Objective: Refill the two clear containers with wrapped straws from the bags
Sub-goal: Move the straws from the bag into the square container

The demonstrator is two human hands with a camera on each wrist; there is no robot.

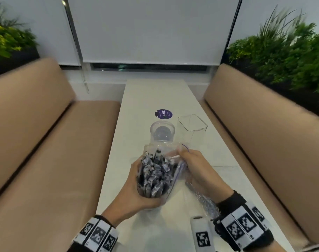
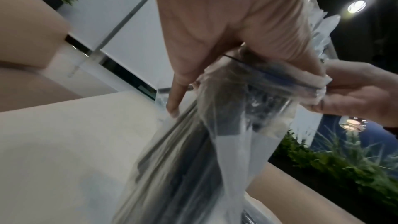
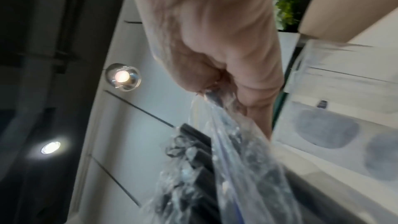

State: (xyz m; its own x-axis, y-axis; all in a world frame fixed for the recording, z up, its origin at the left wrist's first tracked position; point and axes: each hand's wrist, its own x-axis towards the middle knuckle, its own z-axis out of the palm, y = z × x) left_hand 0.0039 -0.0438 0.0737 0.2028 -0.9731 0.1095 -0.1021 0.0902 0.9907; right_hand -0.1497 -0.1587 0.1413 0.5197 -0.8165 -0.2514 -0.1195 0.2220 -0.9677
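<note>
My left hand point(image 1: 136, 186) grips a clear zip bag point(image 1: 170, 155) round a thick bundle of dark wrapped straws point(image 1: 155, 173), whose ends stick up at the bag's mouth. My right hand point(image 1: 193, 164) pinches the bag's open rim and holds it apart. Just beyond the bag stands an empty round clear container point(image 1: 162, 131), and to its right an empty square clear container point(image 1: 192, 128). In the left wrist view my left hand point(image 2: 226, 43) clasps the bag point(image 2: 193, 159) from above. The right wrist view shows my right hand point(image 3: 217, 67) pinching plastic point(image 3: 237, 151) beside the square container point(image 3: 336, 108).
A long white table point(image 1: 142, 99) runs between two tan benches point(image 1: 37, 142) point(image 1: 264, 124). A purple round sticker point(image 1: 163, 113) lies on the table past the containers. A second crumpled bag point(image 1: 204, 199) lies under my right forearm. Plants stand behind both benches.
</note>
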